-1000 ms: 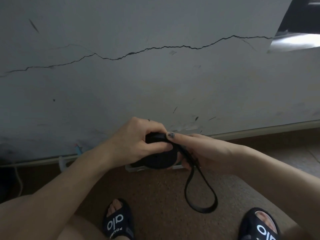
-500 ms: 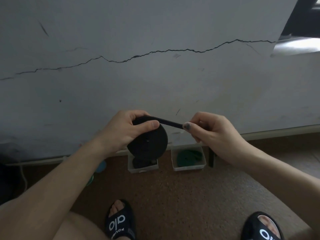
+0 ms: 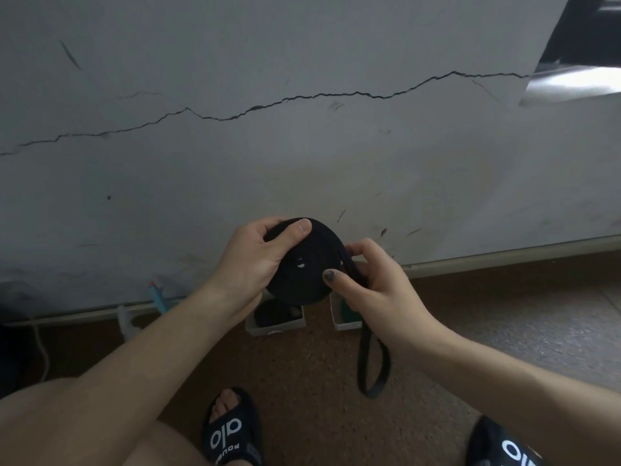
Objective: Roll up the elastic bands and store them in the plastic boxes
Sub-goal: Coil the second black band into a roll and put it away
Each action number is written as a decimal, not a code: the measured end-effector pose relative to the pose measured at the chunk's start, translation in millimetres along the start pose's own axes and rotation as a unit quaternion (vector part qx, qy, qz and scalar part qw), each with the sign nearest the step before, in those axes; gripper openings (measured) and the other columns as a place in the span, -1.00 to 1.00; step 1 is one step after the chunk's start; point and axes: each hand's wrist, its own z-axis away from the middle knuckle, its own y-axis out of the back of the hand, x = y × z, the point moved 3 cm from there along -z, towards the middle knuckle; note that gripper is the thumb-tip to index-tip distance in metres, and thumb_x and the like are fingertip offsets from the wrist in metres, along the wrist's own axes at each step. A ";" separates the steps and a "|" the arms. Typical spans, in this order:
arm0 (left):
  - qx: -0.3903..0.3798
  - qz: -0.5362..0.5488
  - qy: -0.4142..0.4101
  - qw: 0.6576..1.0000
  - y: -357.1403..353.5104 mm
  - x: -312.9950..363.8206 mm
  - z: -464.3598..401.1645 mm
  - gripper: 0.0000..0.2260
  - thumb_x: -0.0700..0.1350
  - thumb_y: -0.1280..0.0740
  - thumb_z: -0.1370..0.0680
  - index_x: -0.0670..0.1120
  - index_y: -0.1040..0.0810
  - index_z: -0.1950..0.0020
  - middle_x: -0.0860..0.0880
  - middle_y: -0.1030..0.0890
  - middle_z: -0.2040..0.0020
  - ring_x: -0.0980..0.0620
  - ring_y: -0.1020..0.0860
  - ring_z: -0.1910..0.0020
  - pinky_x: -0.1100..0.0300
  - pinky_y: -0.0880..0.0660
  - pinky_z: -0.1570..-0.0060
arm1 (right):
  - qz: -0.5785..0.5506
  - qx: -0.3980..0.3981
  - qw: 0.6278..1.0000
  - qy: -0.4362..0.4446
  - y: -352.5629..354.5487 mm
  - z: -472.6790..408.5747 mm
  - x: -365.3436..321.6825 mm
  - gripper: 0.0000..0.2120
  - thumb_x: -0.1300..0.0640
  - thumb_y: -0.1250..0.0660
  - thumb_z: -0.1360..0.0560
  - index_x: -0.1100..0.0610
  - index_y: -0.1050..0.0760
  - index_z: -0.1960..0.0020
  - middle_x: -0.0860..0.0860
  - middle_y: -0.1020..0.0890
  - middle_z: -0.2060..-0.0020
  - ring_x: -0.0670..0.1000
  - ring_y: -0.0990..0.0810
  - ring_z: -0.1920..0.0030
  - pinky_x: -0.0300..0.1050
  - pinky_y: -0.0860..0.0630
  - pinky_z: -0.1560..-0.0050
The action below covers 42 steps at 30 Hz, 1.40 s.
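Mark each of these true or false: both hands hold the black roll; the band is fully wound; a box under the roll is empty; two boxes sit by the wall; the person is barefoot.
1. Both hands hold the roll. True: left hand and right hand grip it.
2. The band is fully wound. False: a loose tail hangs down.
3. The left box is empty. False: something dark lies inside.
4. Two boxes sit by the wall. True: the right box holds something green.
5. The person is barefoot. False: black slippers are worn.

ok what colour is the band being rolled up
Black, both the roll of elastic band and its loose tail; the head view, the only one, shows it.
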 end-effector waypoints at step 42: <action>-0.072 -0.172 -0.101 0.977 12.3 0.2 -3.7 -0.71 0.07 -0.28 -0.62 -0.11 -0.68 -0.01 -0.11 -0.71 0.13 -0.05 -0.69 0.14 0.06 -0.58 0.15 | -0.014 -0.084 0.996 -0.037 21.0 -19.7 -20.1 -0.78 0.10 -0.33 -0.66 -0.04 -0.56 -0.29 0.04 -0.58 0.33 -0.05 -0.33 0.48 -0.17 -0.26 0.50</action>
